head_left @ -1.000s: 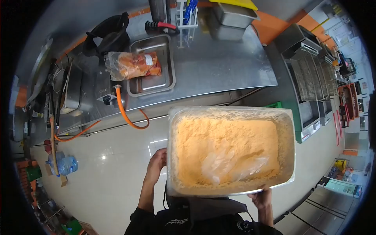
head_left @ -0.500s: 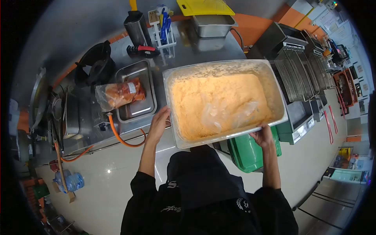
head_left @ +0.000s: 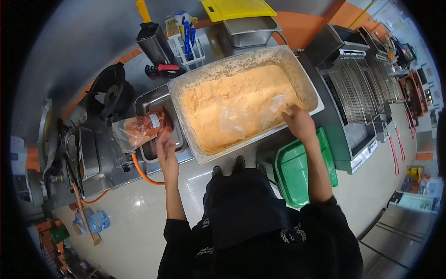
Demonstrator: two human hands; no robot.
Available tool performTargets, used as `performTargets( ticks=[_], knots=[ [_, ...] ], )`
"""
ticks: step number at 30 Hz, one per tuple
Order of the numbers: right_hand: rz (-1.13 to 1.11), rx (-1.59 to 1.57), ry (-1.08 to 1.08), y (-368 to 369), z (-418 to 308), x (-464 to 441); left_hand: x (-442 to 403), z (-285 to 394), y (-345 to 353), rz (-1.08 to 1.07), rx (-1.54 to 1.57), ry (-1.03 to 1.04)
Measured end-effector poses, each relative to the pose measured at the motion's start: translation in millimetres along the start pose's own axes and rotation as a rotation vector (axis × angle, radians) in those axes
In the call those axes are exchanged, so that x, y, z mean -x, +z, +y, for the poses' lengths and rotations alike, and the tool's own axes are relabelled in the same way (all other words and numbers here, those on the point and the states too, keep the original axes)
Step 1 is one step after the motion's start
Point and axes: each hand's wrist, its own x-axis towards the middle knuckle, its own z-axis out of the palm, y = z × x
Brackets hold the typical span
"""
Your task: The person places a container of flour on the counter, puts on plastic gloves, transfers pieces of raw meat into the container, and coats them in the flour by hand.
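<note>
A large metal pan (head_left: pixel 186 139) filled with orange-yellow breading powder (head_left: pixel 237 88) rests on the steel counter, slightly tilted in view. Clear crumpled plastic (head_left: pixel 232 118) lies on the powder. My right hand (head_left: pixel 301 123) is over the pan's near right side, fingers bent down and apart close to the plastic's right end; contact is unclear. My left hand (head_left: pixel 166 151) is off the pan, its fingers loosely apart and nothing in them. Beside it, a clear bag of red marinated meat (head_left: pixel 141 130) lies across a shallow steel tray (head_left: pixel 151 98).
Behind the pan are a knife sharpener (head_left: pixel 165 70), a white rack (head_left: pixel 188 46) and a steel container (head_left: pixel 248 35) under a yellow board (head_left: pixel 239 9). Fryer baskets (head_left: pixel 355 90) stand right. A green bin (head_left: pixel 302 174) is below; an orange hose (head_left: pixel 141 169) hangs at the counter edge.
The pan has moved left and away from me, onto the counter. Both hands have let go of its rim; my right hand has moved over the powder, my left toward the meat bag.
</note>
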Motion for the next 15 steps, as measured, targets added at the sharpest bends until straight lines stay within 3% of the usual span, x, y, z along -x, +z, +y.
performTargets(
  ticks=[3,5,11,15],
  knots=[
    [-0.165,0.215,-0.283,37.2,-13.7,-48.5,22.2,-46.8,-33.7,0.136,0.076,-0.02],
    [-0.364,0.485,-0.261,73.2,3.8,-75.8,44.1,-55.9,-53.2,0.189,0.044,-0.096],
    [-0.047,0.216,-0.131,35.2,-3.8,-77.2,101.5,-125.7,-144.4,0.25,-0.022,-0.293],
    [-0.032,-0.296,0.101,12.4,-11.9,-61.5,126.0,-169.9,-180.6,0.235,0.018,-0.445]
  ],
)
